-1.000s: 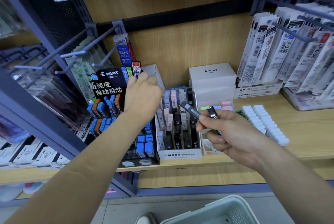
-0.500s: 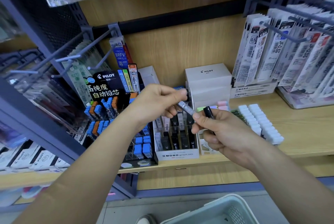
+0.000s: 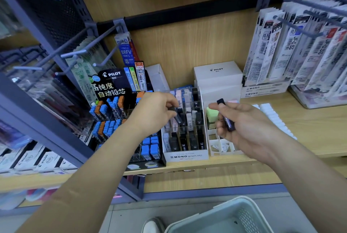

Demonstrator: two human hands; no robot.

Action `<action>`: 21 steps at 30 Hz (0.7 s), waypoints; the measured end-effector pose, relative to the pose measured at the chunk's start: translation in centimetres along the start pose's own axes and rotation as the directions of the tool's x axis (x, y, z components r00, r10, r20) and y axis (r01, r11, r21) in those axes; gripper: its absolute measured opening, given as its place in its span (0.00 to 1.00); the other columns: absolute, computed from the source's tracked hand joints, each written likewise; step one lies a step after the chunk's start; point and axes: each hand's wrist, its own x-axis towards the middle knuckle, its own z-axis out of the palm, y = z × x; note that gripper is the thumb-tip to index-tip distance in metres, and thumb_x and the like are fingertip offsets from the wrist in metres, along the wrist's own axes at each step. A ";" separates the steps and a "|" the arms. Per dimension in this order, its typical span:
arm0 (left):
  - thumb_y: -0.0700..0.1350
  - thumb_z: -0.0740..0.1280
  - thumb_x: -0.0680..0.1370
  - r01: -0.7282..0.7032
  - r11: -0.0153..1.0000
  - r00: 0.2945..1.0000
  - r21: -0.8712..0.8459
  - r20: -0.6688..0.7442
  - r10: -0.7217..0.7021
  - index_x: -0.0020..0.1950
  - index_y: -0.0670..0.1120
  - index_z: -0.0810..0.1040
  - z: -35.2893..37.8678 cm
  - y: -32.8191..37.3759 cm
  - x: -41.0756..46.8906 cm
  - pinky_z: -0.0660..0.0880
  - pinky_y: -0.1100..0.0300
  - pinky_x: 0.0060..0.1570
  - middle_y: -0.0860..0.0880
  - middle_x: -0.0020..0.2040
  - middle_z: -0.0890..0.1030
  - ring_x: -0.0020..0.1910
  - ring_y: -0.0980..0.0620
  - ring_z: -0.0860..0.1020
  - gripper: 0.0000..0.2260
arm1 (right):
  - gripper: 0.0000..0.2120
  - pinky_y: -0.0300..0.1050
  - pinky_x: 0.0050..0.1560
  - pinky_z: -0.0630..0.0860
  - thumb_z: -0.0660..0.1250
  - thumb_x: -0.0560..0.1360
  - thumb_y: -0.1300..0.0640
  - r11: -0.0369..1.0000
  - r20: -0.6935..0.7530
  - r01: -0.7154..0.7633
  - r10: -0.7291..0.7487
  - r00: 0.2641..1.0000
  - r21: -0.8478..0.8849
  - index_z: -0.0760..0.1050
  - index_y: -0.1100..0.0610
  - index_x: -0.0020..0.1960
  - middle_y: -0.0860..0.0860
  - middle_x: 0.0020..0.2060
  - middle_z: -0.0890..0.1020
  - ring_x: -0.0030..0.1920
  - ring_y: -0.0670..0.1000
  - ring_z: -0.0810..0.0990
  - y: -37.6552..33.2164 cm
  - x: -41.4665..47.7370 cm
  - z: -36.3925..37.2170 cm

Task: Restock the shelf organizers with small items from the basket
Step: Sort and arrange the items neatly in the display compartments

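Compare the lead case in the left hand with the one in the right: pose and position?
Left case, pinched by the left hand near its upper end, slants down over the slots of the MONO organizer. Right case, gripped round its middle by the right hand, sits off to that organizer's right, top end poking up. Both are slim and dark.

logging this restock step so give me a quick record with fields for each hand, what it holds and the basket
left hand: pinches a slim case, tilted over the MONO organizer middle slots
right hand: grips a dark case, right of the organizer
case seated: cannot tell
basket: bottom edge, below the shelf; only a corner in view
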 end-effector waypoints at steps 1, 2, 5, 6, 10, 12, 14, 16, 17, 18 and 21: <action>0.42 0.71 0.76 -0.026 0.999 1.000 0.036 0.007 0.026 0.56 0.47 0.82 0.2 0.1 0.0 0.73 0.64 0.54 0.49 0.49 0.83 0.47 0.55 0.78 0.10 | 0.10 0.37 0.30 0.75 0.62 0.81 0.60 1.000 0.000 0.015 -0.015 1.000 -0.013 0.79 0.63 0.55 0.52 0.38 0.71 0.31 0.47 0.72 0.0 0.0 0.0; 0.42 0.70 0.76 -0.047 0.997 0.999 0.066 0.013 0.046 0.57 0.47 0.82 0.3 0.1 -0.1 0.73 0.64 0.54 0.48 0.49 0.83 0.48 0.54 0.78 0.10 | 0.09 0.37 0.30 0.75 0.62 0.80 0.61 0.999 -0.003 0.031 -0.031 1.000 -0.029 0.80 0.63 0.54 0.52 0.37 0.71 0.31 0.47 0.72 0.1 0.0 0.0; 0.42 0.68 0.77 -0.093 0.986 0.996 0.139 0.022 0.091 0.58 0.47 0.81 0.4 0.1 -0.1 0.72 0.63 0.53 0.48 0.49 0.83 0.48 0.51 0.78 0.10 | 0.08 0.35 0.30 0.75 0.65 0.79 0.61 0.993 -0.019 0.070 -0.073 0.997 -0.095 0.81 0.62 0.52 0.52 0.36 0.74 0.31 0.46 0.73 0.1 0.0 -0.1; 0.42 0.68 0.77 -0.101 0.981 0.995 0.164 0.028 0.098 0.58 0.47 0.81 0.3 0.0 -0.1 0.73 0.61 0.54 0.48 0.49 0.83 0.49 0.51 0.79 0.10 | 0.07 0.35 0.31 0.75 0.65 0.79 0.61 0.990 -0.020 0.074 -0.077 0.997 -0.116 0.82 0.62 0.51 0.52 0.35 0.76 0.31 0.45 0.74 0.1 0.0 -0.2; 0.42 0.67 0.78 -0.105 0.970 0.993 0.221 0.081 0.089 0.58 0.48 0.81 0.1 -0.3 -0.1 0.74 0.59 0.54 0.50 0.51 0.83 0.50 0.53 0.79 0.10 | 0.07 0.36 0.33 0.74 0.67 0.77 0.59 0.986 -0.016 0.079 -0.083 0.996 -0.147 0.83 0.59 0.50 0.50 0.34 0.78 0.30 0.44 0.75 0.1 -0.1 -0.4; 0.42 0.67 0.78 -0.098 0.974 0.993 0.205 0.082 0.082 0.57 0.48 0.81 0.1 -0.2 -0.1 0.73 0.62 0.52 0.50 0.51 0.83 0.49 0.53 0.78 0.10 | 0.07 0.36 0.33 0.73 0.67 0.78 0.58 0.986 -0.011 0.082 -0.084 0.996 -0.143 0.83 0.59 0.50 0.50 0.34 0.78 0.29 0.44 0.75 0.0 -0.1 -0.4; 0.41 0.67 0.78 -0.089 0.981 0.995 0.172 0.065 0.079 0.57 0.48 0.82 0.2 -0.1 0.0 0.71 0.65 0.51 0.50 0.50 0.83 0.48 0.54 0.77 0.10 | 0.08 0.36 0.32 0.74 0.66 0.78 0.59 0.988 -0.001 0.083 -0.084 0.996 -0.133 0.83 0.60 0.51 0.51 0.35 0.77 0.30 0.45 0.74 0.0 -0.1 -0.5; 0.40 0.67 0.78 -0.111 0.980 0.992 0.167 0.078 0.099 0.58 0.48 0.81 0.5 0.0 0.0 0.73 0.63 0.53 0.50 0.52 0.82 0.50 0.53 0.78 0.11 | 0.08 0.36 0.32 0.75 0.65 0.79 0.61 0.989 0.013 0.079 -0.078 0.997 -0.126 0.82 0.63 0.53 0.52 0.35 0.76 0.30 0.45 0.74 0.1 -0.1 -0.5; 0.40 0.66 0.78 -0.133 0.975 0.989 0.179 0.093 0.118 0.59 0.48 0.81 0.7 0.0 0.0 0.73 0.61 0.55 0.50 0.54 0.82 0.52 0.52 0.78 0.11 | 0.09 0.35 0.32 0.75 0.64 0.79 0.62 0.989 0.021 0.075 -0.073 0.997 -0.124 0.81 0.63 0.53 0.52 0.35 0.76 0.30 0.45 0.74 0.1 -0.1 -0.5; 0.40 0.66 0.78 -0.155 0.969 0.985 0.195 0.103 0.137 0.59 0.48 0.81 0.9 0.0 0.1 0.73 0.59 0.56 0.49 0.56 0.81 0.53 0.51 0.77 0.11 | 0.09 0.35 0.32 0.75 0.64 0.79 0.63 0.990 0.029 0.070 -0.066 0.997 -0.126 0.81 0.64 0.54 0.52 0.34 0.75 0.31 0.45 0.73 0.1 -0.2 -0.5; 0.40 0.66 0.78 -0.175 0.961 0.983 0.216 0.095 0.158 0.60 0.48 0.80 1.6 0.2 0.3 0.73 0.54 0.56 0.48 0.55 0.80 0.53 0.49 0.77 0.12 | 0.09 0.35 0.31 0.75 0.63 0.79 0.63 0.987 0.037 0.059 -0.054 0.998 -0.147 0.81 0.64 0.53 0.51 0.33 0.75 0.30 0.45 0.74 0.2 -0.3 -0.6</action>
